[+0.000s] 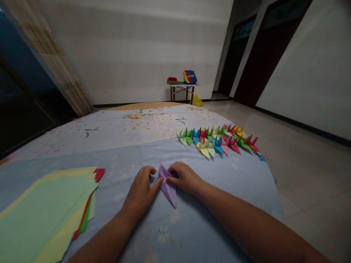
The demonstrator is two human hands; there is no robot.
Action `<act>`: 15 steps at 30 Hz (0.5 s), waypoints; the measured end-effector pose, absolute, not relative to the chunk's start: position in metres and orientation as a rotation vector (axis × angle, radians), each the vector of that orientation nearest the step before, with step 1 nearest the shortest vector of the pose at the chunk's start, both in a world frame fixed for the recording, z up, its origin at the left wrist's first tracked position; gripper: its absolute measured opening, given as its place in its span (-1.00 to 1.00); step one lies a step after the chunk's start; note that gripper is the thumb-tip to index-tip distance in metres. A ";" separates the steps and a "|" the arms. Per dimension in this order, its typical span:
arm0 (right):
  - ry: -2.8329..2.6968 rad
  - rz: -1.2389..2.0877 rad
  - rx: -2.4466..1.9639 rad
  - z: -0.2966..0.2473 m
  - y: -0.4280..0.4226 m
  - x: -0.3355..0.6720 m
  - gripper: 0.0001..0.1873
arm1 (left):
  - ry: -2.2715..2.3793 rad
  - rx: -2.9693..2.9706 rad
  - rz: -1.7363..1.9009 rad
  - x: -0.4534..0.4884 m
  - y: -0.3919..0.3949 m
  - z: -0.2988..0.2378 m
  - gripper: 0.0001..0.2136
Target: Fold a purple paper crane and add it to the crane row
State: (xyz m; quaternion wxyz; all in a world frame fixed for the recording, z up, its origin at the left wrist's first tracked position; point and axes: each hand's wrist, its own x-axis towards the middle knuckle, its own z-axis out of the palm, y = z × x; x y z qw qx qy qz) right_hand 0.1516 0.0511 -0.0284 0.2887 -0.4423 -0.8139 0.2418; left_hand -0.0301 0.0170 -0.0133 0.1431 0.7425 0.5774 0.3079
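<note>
A purple folded paper piece (pixel 168 185), long and pointed, lies on the blue flowered cloth (pixel 192 223) in front of me. My left hand (pixel 142 188) rests at its left side, thumb pressed against the paper's edge and fingers curled. My right hand (pixel 184 176) pinches the paper's upper right part with closed fingers. Both forearms reach in from the bottom of the head view.
A stack of coloured paper sheets (pixel 46 212), green and yellow on top, lies at the left. Several finished paper cranes (pixel 216 140) in many colours sit in rows at the right. A small table (pixel 183 91) with a coloured box stands by the far wall. Tiled floor lies to the right.
</note>
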 end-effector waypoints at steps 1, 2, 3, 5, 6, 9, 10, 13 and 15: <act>-2.202 0.592 -1.183 -0.029 0.051 0.152 -0.87 | 1.642 2.192 0.861 -0.031 0.016 -0.010 -0.85; -2.217 0.543 -1.187 -0.029 0.051 0.153 -0.82 | 1.596 2.252 0.819 -0.033 0.015 -0.007 -0.86; -2.221 0.505 -1.195 -0.029 0.051 0.153 -0.76 | 1.533 2.316 0.761 -0.034 0.013 -0.002 -0.85; -2.210 0.446 -1.219 -0.029 0.051 0.155 -0.63 | 1.420 2.425 0.642 -0.034 0.007 0.007 -0.81; -2.207 0.424 -1.229 -0.029 0.050 0.155 -0.61 | 1.381 2.475 0.579 -0.034 0.005 0.011 -0.80; -2.234 0.381 -1.229 -0.029 0.050 0.156 -0.70 | 1.329 2.599 0.410 -0.031 -0.003 0.018 -0.78; -2.247 0.377 -1.223 -0.029 0.050 0.156 -0.74 | 1.329 2.624 0.375 -0.031 -0.005 0.018 -0.78; -2.279 0.386 -1.208 -0.030 0.050 0.157 -0.80 | 1.338 2.647 0.336 -0.031 -0.007 0.017 -0.75; -2.296 0.399 -1.206 -0.030 0.051 0.158 -0.80 | 1.319 2.649 0.309 -0.031 -0.007 0.015 -0.72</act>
